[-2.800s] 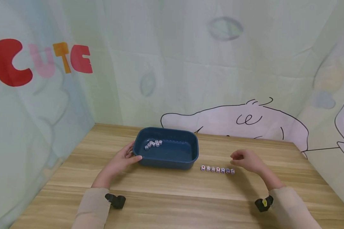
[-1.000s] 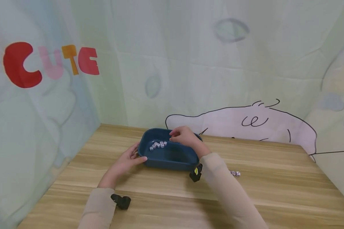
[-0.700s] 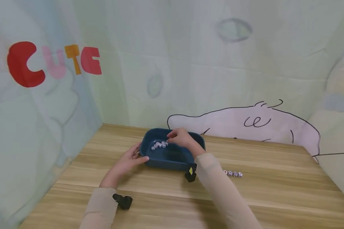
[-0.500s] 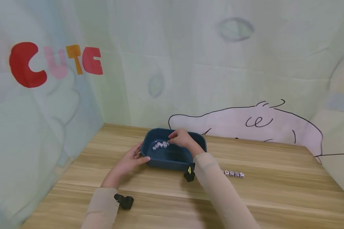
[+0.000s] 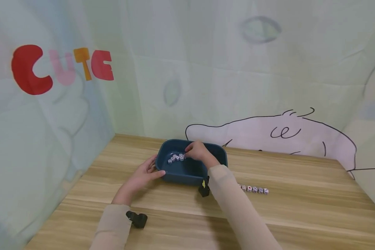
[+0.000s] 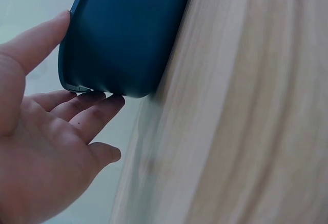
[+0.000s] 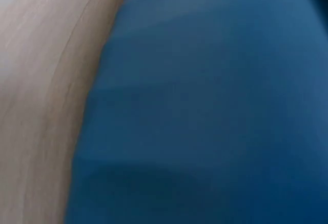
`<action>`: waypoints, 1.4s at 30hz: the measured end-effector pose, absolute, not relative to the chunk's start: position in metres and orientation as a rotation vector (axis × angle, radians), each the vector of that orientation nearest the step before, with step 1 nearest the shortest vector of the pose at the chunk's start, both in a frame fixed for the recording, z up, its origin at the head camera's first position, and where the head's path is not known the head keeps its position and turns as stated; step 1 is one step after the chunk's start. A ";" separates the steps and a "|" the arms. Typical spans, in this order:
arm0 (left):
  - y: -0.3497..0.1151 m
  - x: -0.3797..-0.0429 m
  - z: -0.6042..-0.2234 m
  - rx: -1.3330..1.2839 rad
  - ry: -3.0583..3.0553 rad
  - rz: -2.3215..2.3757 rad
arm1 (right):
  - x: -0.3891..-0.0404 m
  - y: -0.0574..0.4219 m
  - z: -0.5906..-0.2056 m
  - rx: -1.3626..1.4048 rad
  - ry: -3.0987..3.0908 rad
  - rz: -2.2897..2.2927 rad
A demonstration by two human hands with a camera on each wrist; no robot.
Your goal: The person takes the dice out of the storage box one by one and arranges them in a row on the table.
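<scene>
A dark blue rectangular tub (image 5: pixel 187 178) stands on the wooden table, with a small cluster of white dice (image 5: pixel 177 158) in its left part. My left hand (image 5: pixel 142 175) steadies the tub's left end: thumb on the rim near the front corner, fingers extended against the end wall. Their tips touch that wall in the left wrist view, where the hand (image 6: pixel 56 137) shows palm up. My right hand (image 5: pixel 200 152) reaches in over the tub, fingertips bent at the rightmost die of the cluster and pinching it, the die partly hidden. Only tub wall and table show in the right wrist view.
A straight row of dice (image 5: pixel 255 190) lies on the table (image 5: pixel 162 215) right of the tub, its left end hidden behind my right sleeve (image 5: pixel 237 208). A printed curtain (image 5: pixel 150 86) rises along the table's back and left edges.
My right hand has come from beside the dice row into the tub and lowered to the cluster, then stayed there. The left hand keeps its place on the tub. The head view has shifted slightly.
</scene>
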State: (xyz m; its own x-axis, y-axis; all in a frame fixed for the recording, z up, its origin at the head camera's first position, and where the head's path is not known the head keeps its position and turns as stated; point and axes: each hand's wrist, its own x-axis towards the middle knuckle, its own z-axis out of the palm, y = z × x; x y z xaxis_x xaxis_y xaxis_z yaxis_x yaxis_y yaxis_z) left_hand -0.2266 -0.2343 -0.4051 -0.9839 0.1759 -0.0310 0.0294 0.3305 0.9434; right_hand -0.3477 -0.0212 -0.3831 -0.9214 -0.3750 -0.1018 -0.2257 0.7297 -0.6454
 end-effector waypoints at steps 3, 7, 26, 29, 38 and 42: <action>-0.234 -0.227 -0.405 0.185 2.448 1.741 | -0.348 -0.022 -0.385 -0.469 2.724 -0.940; -0.234 -0.227 -0.405 0.157 2.441 1.734 | -0.349 -0.023 -0.386 -0.448 2.733 -0.922; -0.233 -0.225 -0.403 0.133 2.412 1.770 | -0.348 -0.030 -0.390 -0.468 2.779 -0.781; -0.232 -0.225 -0.402 0.123 2.418 1.766 | -0.348 -0.030 -0.389 -0.457 2.779 -0.772; -0.232 -0.225 -0.402 0.152 2.435 1.766 | -0.348 -0.030 -0.388 -0.418 2.777 -0.734; -0.232 -0.225 -0.403 0.126 2.447 1.742 | -0.346 -0.030 -0.386 -0.433 2.779 -0.737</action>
State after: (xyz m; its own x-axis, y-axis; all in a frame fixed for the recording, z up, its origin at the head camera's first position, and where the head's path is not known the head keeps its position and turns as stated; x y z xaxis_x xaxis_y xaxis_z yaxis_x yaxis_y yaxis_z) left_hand -0.2251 -0.2325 -0.4034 -0.9874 0.1457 -0.0612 -0.0101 0.3282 0.9445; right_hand -0.3459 -0.0301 -0.3864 -0.9290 -0.3394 -0.1473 -0.2218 0.8296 -0.5125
